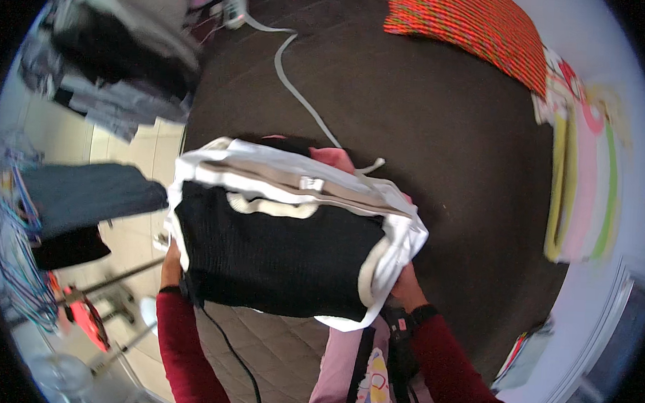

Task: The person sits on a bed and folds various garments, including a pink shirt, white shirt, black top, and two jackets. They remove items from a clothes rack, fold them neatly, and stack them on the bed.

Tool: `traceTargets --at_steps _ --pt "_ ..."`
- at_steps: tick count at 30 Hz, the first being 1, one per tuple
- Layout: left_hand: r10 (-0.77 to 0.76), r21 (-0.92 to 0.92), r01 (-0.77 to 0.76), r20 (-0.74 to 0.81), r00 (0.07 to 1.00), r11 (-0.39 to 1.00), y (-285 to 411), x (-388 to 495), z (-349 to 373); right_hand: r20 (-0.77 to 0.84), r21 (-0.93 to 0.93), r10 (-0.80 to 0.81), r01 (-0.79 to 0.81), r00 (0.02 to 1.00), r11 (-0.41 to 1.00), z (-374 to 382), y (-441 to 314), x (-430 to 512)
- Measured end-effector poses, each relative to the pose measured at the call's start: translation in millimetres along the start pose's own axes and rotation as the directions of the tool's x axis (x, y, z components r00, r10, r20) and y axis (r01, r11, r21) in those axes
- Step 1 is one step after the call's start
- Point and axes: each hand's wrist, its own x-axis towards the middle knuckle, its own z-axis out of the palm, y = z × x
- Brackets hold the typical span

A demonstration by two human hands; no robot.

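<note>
My left hand (171, 267) and my right hand (407, 289) grip the two sides of a bundle of stacked clothes, raised over a dark quilted bed cover (467, 154). A black ribbed knit garment (281, 254) with cream trim lies on top. White garments (405, 233) wrap around it, with a taupe band and a small label at the far side. Pink cloth (333, 158) shows beyond the bundle. Most of my fingers are hidden under or behind the fabric. Both sleeves are dark red.
A white cord (301, 93) runs across the bed from a power strip (234, 8). An orange patterned pillow (468, 28) and folded striped towels (586, 182) lie along the far and right edges. Clothes (93, 195) and several hangers (17, 240) hang at left. A black cable (232, 350) trails near me.
</note>
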Motion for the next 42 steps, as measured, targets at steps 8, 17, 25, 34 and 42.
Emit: traceTargets --at_steps 8,17,25,34,42 --pt "0.087 0.324 -0.152 0.206 0.975 0.934 65 -75 19 -0.083 0.12 -0.104 0.114 0.991 0.986 49 -2 -39" --pt "0.416 0.525 -0.568 0.388 0.823 0.634 228 150 183 -0.032 0.036 -0.365 0.366 0.93 0.93 74 -30 -22" --pt "0.373 0.416 -0.776 0.704 0.605 0.474 306 151 307 -0.08 0.414 -0.402 0.397 0.912 0.819 108 -70 18" --pt "0.114 0.299 -0.808 0.906 0.407 0.507 252 92 433 -0.54 -0.176 -0.497 0.486 0.679 0.856 -19 -64 -119" --pt "0.005 0.264 -0.829 0.952 0.306 0.492 213 60 518 -0.802 -0.01 -0.453 0.749 0.39 0.663 -108 -78 -225"
